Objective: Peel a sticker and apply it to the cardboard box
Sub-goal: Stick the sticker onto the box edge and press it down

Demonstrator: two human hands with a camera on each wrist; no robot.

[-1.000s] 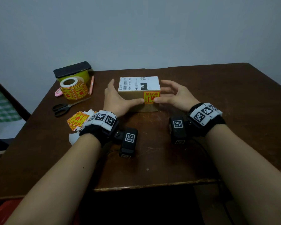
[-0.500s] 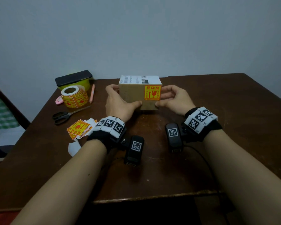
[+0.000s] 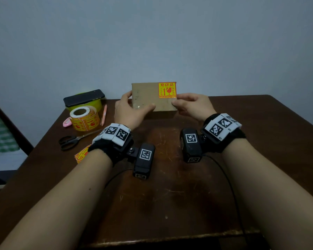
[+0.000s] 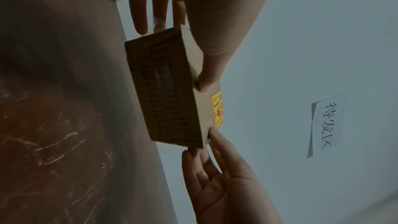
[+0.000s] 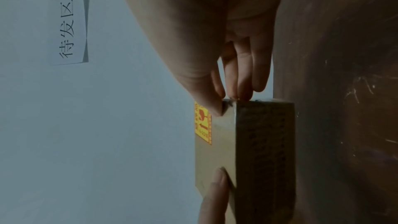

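Observation:
The cardboard box is held up off the brown table, its broad face turned toward me. A yellow and red fragile sticker is stuck on that face at the upper right. My left hand grips the box's left end, thumb on the front and fingers behind. My right hand grips the right end just below the sticker. In the left wrist view the box and sticker sit between both hands. In the right wrist view my thumb presses the box beside the sticker.
At the table's left stand a roll of stickers, black scissors, a pink pen, a pink cutter and a yellow container topped by a black phone. Loose stickers lie under my left wrist. A paper note hangs on the wall.
Both hands lifted the box off the table and tipped it, so the stickered side faces me and the white label top is out of sight.

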